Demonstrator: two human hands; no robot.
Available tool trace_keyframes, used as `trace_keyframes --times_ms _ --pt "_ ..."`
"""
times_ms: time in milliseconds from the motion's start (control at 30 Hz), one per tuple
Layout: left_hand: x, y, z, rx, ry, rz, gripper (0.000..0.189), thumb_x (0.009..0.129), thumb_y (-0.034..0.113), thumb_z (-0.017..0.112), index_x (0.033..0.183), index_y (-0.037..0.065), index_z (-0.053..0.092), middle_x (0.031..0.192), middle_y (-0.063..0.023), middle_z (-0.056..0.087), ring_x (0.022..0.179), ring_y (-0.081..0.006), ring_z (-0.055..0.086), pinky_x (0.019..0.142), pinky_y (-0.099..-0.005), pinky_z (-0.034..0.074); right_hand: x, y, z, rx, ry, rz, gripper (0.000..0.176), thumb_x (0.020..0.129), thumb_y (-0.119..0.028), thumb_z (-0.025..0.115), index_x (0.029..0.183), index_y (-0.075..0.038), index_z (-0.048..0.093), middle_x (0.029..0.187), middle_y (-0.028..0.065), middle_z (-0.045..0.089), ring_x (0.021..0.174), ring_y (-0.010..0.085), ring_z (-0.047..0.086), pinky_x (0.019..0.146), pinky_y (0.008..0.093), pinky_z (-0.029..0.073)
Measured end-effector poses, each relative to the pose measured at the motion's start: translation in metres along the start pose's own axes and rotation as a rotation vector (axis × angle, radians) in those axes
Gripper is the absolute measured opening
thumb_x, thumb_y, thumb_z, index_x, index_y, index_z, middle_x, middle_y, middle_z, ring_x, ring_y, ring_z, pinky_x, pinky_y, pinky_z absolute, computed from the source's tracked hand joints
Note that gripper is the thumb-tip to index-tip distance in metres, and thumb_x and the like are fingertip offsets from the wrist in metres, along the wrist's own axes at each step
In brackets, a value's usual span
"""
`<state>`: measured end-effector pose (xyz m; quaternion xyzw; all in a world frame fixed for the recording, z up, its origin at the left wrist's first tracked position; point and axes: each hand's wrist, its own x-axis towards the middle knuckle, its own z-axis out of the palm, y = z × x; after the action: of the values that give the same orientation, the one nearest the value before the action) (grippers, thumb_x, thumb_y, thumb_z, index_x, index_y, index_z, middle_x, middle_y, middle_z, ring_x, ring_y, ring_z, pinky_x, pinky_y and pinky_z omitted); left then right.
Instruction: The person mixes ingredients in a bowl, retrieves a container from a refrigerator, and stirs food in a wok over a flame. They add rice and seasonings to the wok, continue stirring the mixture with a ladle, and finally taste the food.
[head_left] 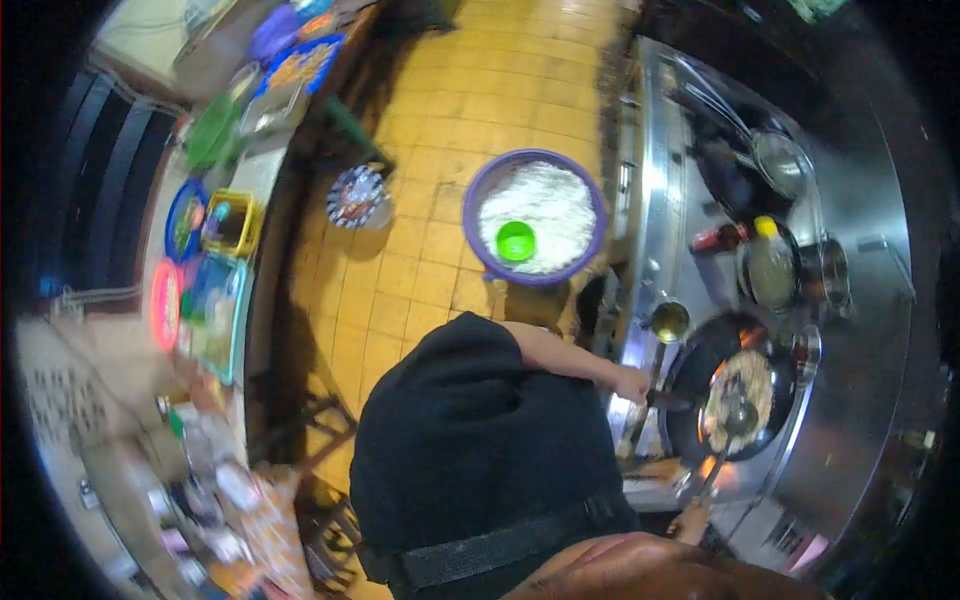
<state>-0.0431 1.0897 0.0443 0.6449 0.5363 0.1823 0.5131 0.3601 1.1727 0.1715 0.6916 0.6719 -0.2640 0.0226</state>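
My left hand (pixel 630 385) is closed round the handle of a black wok (pixel 685 372) on the stove. Fried rice or a similar pale, browned food (pixel 752 378) lies in the wok, with orange flames showing around it. Near the lower edge, my right hand (pixel 690 520) grips the long handle of a ladle (pixel 738 420). The ladle's round bowl rests in the food. Just beyond my left hand sits a small round container of yellowish liquid (pixel 670 322), with a handle pointing towards me.
A steel stove (pixel 655 200) carries a strainer (pixel 782 165), a red bottle (pixel 718 238), a yellow-capped bottle (pixel 768 228) and pots. On the tiled floor side stands a purple tub (pixel 472 225) of white rice with a green bowl (pixel 516 241). Baskets and trays crowd the left counter (pixel 262 180).
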Motion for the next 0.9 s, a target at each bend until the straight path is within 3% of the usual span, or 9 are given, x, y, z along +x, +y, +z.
trace_keyframes --times_ms 100,133,200,267,333,433,800,867,900 --pt "-0.018 0.003 -0.007 -0.132 0.086 0.000 0.045 0.080 0.043 0.057 0.096 0.001 0.065 0.094 -0.0211 0.065 0.086 -0.0361 0.062 0.074 -0.0459 0.048 0.085 0.062 0.103 -1.035 0.704 -0.895 0.041 0.089 -0.023 0.050 0.120 0.004 0.050 0.077 0.0149 0.060 0.065 0.0202 0.061 0.061 0.0408 0.051" --pt "-0.038 0.019 -0.018 -0.133 0.103 0.107 0.042 0.079 0.040 0.058 0.092 0.001 0.066 0.090 -0.0206 0.065 0.083 -0.0355 0.062 0.071 -0.0460 0.047 0.053 0.027 0.088 -0.493 0.324 -0.450 0.041 0.089 -0.023 0.050 0.120 0.004 0.050 0.077 0.0148 0.060 0.065 0.0201 0.061 0.061 0.0406 0.051" --pt "-0.054 0.025 -0.025 -0.037 0.114 0.152 0.030 0.074 0.028 0.060 0.084 0.001 0.067 0.083 -0.0184 0.066 0.076 -0.0317 0.062 0.067 -0.0447 0.047 -0.004 -0.046 0.065 -0.223 0.103 -0.125 0.040 0.089 -0.023 0.050 0.119 0.004 0.050 0.077 0.0146 0.060 0.066 0.0197 0.061 0.062 0.0404 0.051" --pt "-0.058 0.030 -0.026 0.009 -0.100 0.241 0.022 0.073 0.021 0.063 0.082 0.002 0.067 0.083 -0.0155 0.067 0.075 -0.0268 0.062 0.066 -0.0409 0.047 -0.029 -0.064 0.052 -0.164 0.027 -0.077 0.039 0.089 -0.022 0.051 0.118 0.004 0.051 0.077 0.0144 0.060 0.066 0.0194 0.060 0.062 0.0401 0.051" --pt "-0.074 0.060 -0.037 -0.154 -0.345 0.517 0.032 0.076 0.011 0.065 0.107 0.002 0.064 0.089 -0.0151 0.066 0.083 -0.0230 0.061 0.074 -0.0382 0.046 -0.045 -0.075 0.045 -0.128 -0.023 -0.047 0.038 0.089 -0.022 0.051 0.117 0.004 0.051 0.077 0.0143 0.060 0.066 0.0191 0.060 0.062 0.0398 0.051" --pt "-0.128 0.135 -0.079 -0.434 -0.514 0.890 0.024 0.080 0.017 0.068 0.098 0.000 0.065 0.091 -0.0106 0.068 0.082 -0.0184 0.062 0.073 -0.0337 0.048 -0.062 -0.082 0.039 -0.076 -0.093 -0.004 0.037 0.089 -0.022 0.052 0.116 0.003 0.052 0.077 0.0140 0.060 0.067 0.0186 0.060 0.063 0.0395 0.051" --pt "-0.096 0.155 -0.051 -0.377 -0.606 1.035 0.022 0.086 0.021 0.063 0.097 0.002 0.066 0.091 -0.0100 0.068 0.082 -0.0162 0.062 0.073 -0.0326 0.048 -0.085 -0.140 -0.020 0.267 -0.306 0.179 0.033 0.088 -0.021 0.053 0.112 0.002 0.054 0.078 0.0129 0.059 0.069 0.0168 0.060 0.064 0.0380 0.050" --pt "-0.069 0.142 -0.028 -0.410 -0.431 0.974 0.023 0.085 0.025 0.063 0.094 0.004 0.067 0.088 -0.0084 0.069 0.080 -0.0169 0.064 0.071 -0.0315 0.049 -0.026 -0.062 0.044 0.280 -0.035 0.049 0.042 0.090 -0.021 0.053 0.123 0.005 0.048 0.093 0.0203 0.062 0.084 0.0294 0.062 0.075 0.0392 0.049" --pt "-0.047 0.122 -0.016 -0.336 -0.247 0.844 0.022 0.084 0.026 0.063 0.091 0.005 0.068 0.088 -0.0067 0.069 0.080 -0.0168 0.065 0.071 -0.0317 0.050 0.005 -0.008 0.086 -0.022 0.441 -0.395 0.040 0.090 -0.023 0.050 0.122 0.001 0.049 0.078 0.0202 0.062 0.064 0.0370 0.059 0.057 0.0413 0.050"
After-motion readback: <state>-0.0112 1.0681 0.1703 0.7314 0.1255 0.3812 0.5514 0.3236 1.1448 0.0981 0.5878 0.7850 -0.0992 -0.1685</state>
